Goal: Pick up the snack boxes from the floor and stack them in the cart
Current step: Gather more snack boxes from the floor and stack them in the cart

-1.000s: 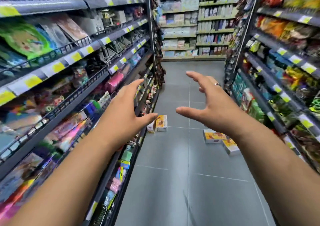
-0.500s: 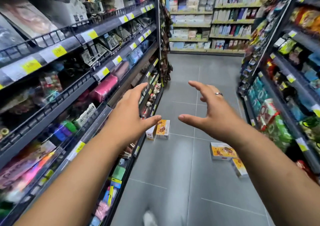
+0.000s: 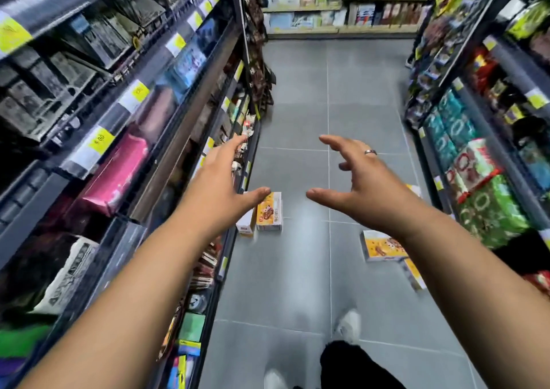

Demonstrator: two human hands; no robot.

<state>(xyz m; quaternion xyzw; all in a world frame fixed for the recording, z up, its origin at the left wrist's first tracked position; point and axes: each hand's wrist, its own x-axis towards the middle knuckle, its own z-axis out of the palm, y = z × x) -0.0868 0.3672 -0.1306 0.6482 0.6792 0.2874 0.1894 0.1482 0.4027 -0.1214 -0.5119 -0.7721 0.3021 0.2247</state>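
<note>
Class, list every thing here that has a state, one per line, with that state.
Left hand: open, empty, stretched forward.
Right hand: open, empty, fingers spread.
Left orange box: on the floor, untouched.
White box: on the floor, untouched.
Right orange box: on the floor, picture side up.

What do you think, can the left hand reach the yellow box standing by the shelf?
Probably not yet. The open left hand is up in the air, and the yellow box stands on the floor ahead. Nothing blocks the way, so stepping closer and bending should do.
</note>
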